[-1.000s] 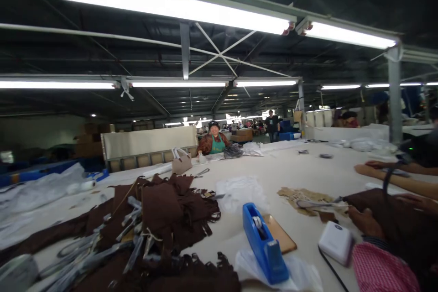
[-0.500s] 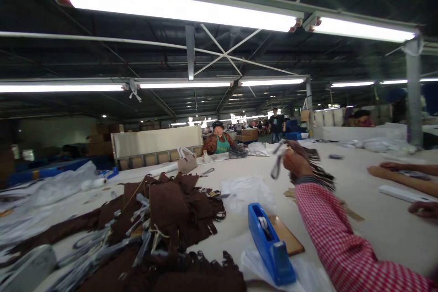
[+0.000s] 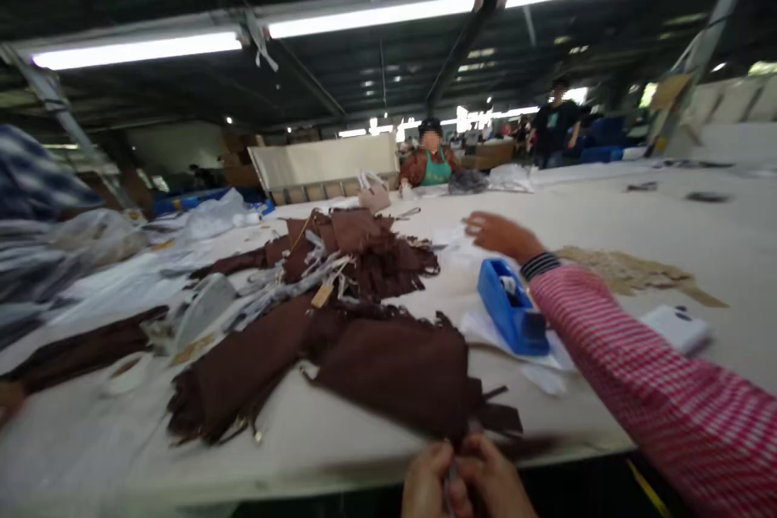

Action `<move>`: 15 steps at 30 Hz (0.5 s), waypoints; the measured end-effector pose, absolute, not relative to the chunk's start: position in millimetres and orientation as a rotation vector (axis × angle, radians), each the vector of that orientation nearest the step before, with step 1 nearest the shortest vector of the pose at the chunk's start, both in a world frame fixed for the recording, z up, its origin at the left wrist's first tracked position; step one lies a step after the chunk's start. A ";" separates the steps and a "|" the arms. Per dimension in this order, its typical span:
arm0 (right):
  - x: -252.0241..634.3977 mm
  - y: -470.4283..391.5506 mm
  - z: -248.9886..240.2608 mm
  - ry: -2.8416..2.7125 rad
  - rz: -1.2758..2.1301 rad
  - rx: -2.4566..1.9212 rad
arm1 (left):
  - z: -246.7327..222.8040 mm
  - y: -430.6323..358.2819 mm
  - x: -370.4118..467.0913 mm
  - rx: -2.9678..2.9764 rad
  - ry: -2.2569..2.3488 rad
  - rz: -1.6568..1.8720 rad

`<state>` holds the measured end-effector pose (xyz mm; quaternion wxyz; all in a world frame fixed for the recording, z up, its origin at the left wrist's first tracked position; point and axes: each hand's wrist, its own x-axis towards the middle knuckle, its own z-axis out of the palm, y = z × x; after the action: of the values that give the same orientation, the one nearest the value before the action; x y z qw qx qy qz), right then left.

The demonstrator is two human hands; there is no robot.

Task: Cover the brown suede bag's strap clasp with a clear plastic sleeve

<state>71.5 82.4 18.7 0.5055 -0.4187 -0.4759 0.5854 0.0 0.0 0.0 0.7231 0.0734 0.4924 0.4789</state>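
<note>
Pinching grey strip (image 3: pixel 450 487) with left hand (image 3: pixel 427 476) and right hand (image 3: pixel 489 471), fingers curled closed, just below brown fabric (image 3: pixel 397 372); facing blue dispenser (image 3: pixel 511 312) beyond right hand.

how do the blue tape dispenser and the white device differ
The blue tape dispenser is long and hollowed out around a pale roll, while the white device is a compact block with dark spots on top. The dispenser sits on crumpled white sheeting; the device shows no sheeting under it. Both are on the table, on opposite sides of the pink checked sleeve.
</note>
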 end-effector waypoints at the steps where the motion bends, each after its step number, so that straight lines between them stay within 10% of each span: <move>1: 74.5 56.6 -5.5 -1.081 1.483 -1.057 | -1.7 -0.8 0.2 0.128 1.096 1.046; 15: 82.9 -6.2 -54.0 -0.825 1.522 -1.254 | -10.8 -25.4 -3.2 0.423 1.200 1.102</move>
<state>82.9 -6.2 -54.0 0.4811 -0.5143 -0.3383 0.6242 -3.2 -25.4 -10.8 0.6661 0.1873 0.5318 0.4883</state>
